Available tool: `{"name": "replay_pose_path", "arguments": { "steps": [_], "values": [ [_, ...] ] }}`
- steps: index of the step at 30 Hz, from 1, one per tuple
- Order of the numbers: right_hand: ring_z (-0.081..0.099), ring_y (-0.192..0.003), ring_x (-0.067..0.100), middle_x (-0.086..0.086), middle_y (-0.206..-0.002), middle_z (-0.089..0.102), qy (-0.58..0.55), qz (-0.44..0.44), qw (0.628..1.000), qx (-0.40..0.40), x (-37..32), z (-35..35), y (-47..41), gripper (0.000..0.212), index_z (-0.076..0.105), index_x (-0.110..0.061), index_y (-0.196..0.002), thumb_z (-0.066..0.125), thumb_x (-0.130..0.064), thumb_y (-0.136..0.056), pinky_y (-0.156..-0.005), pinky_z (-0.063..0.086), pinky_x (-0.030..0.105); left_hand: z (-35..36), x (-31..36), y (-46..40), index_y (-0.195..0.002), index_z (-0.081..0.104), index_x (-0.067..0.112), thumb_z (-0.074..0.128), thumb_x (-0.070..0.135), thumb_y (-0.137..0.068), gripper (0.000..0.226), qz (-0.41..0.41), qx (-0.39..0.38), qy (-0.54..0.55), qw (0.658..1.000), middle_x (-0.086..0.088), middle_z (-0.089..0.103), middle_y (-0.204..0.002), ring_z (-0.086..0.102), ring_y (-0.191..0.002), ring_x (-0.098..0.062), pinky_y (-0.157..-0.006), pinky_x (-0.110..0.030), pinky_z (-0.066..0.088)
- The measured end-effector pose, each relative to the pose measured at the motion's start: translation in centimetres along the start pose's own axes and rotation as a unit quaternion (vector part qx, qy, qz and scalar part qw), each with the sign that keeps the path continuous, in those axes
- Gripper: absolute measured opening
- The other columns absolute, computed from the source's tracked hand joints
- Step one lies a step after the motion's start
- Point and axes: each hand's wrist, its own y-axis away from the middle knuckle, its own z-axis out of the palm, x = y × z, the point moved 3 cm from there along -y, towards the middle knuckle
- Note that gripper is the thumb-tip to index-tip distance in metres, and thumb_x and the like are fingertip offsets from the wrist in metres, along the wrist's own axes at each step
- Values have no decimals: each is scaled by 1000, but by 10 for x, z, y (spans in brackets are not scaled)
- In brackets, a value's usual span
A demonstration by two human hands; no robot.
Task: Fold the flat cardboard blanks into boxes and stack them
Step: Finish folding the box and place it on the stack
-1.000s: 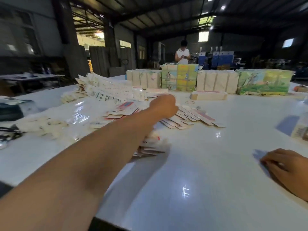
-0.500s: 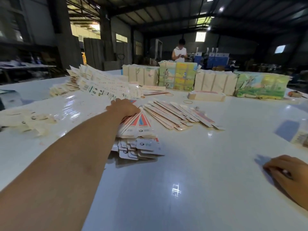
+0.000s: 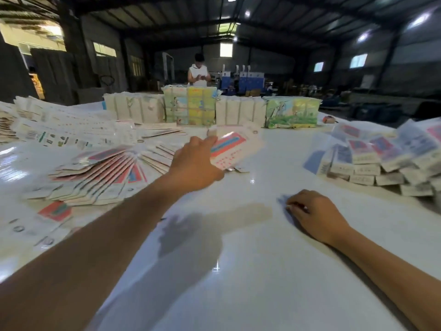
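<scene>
My left hand [image 3: 193, 163] reaches out over the white table [image 3: 238, 271] and grips a flat cardboard blank [image 3: 232, 149], white with a red and blue print, lifted above the surface and blurred. Left of it a fanned row of flat blanks [image 3: 100, 173] lies on the table. A heap of folded boxes [image 3: 386, 158] is stacked at the right. My right hand [image 3: 315, 213] rests on the table near me, fingers curled under, holding nothing that I can see.
More spread blanks [image 3: 64, 125] cover the far left. Bundled packs [image 3: 191, 106] stand in a row along the far edge, with a green printed bundle [image 3: 293, 112] at its right. A person [image 3: 199, 72] stands behind them.
My left hand has left the fanned blanks and swung right, lifting one blank. The view has turned right, bringing the folded boxes into sight. My right hand stays on the table.
</scene>
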Motion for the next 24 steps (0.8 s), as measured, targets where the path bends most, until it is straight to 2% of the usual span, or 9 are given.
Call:
{"name": "replay_pose_path", "arguments": {
  "steps": [3, 6, 8, 10, 14, 17, 19, 22, 24],
  "values": [
    [62, -97, 29, 11, -104, 70, -66, 98, 993, 4, 17, 0, 0, 17, 72, -7, -94, 55, -9, -91, -79, 40, 25, 50, 53, 34, -144, 19, 31, 69, 38, -71, 89, 90, -69, -28, 993, -4, 38, -130, 40, -116, -24, -98, -40, 35],
    [64, -82, 23, 12, -87, 71, -213, 208, 954, 43, 30, -6, 4, 24, 69, -11, -79, 50, -3, -91, -76, 50, 28, 76, 67, 51, -141, 20, 31, 68, 37, -74, 83, 89, -91, 4, 992, -3, 37, -125, 42, -114, -21, -94, -38, 46],
    [64, -72, 23, 18, -83, 70, -348, 245, 901, 80, 32, -10, 6, 26, 70, -8, -78, 49, 3, -89, -64, 52, 27, 85, 61, 56, -140, 21, 31, 69, 32, -74, 81, 79, -106, 20, 991, 0, 37, -121, 44, -112, -17, -88, -36, 51],
    [67, -66, 23, 16, -79, 72, -477, 287, 825, 92, 30, -11, 7, 26, 71, -10, -80, 50, 1, -89, -56, 51, 29, 90, 52, 59, -140, 21, 30, 69, 30, -76, 80, 74, -131, -1, 989, 1, 37, -122, 45, -112, -16, -84, -33, 52],
    [65, -52, 19, 9, -66, 69, -599, 321, 732, 55, 27, -11, 4, 27, 62, -9, -84, 42, -22, -97, -40, 44, 23, 89, 46, 58, -141, 22, 28, 66, 29, -80, 75, 73, -145, -24, 986, 0, 37, -122, 46, -113, -17, -83, -31, 53],
    [61, -47, 16, 4, -59, 66, -607, 313, 729, 46, 25, -10, 2, 32, 57, -10, -84, 36, -27, -101, -40, 43, 22, 87, 51, 60, -140, 27, 25, 56, 26, -88, 60, 101, -151, -50, 982, -2, 42, -124, 48, -112, -20, -87, -33, 47],
    [57, -46, 17, 6, -63, 63, -596, 312, 736, 71, 27, -11, 2, 30, 58, -9, -81, 39, -24, -99, -43, 39, 24, 80, 55, 62, -130, 41, 25, 44, 22, -91, 39, 105, -150, -41, 982, -6, 53, -117, 52, -103, -25, -82, -35, 40],
    [56, -55, 19, 7, -72, 62, -541, 316, 773, 100, 29, -15, 4, 16, 64, -15, -82, 52, -17, -92, -47, 40, 28, 58, 55, 57, -101, 55, 26, 37, 23, -93, 21, 89, -81, -50, 991, -5, 60, -99, 54, -88, -27, -68, -32, 36],
    [57, -64, 17, 7, -87, 62, -507, 272, 811, 107, 28, -19, 4, 15, 61, -19, -93, 52, -8, -91, -50, 42, 29, 40, 53, 52, -79, 52, 23, 39, 23, -91, 17, 92, -17, -55, 994, -3, 59, -86, 52, -76, -25, -58, -30, 34]
  ]
}}
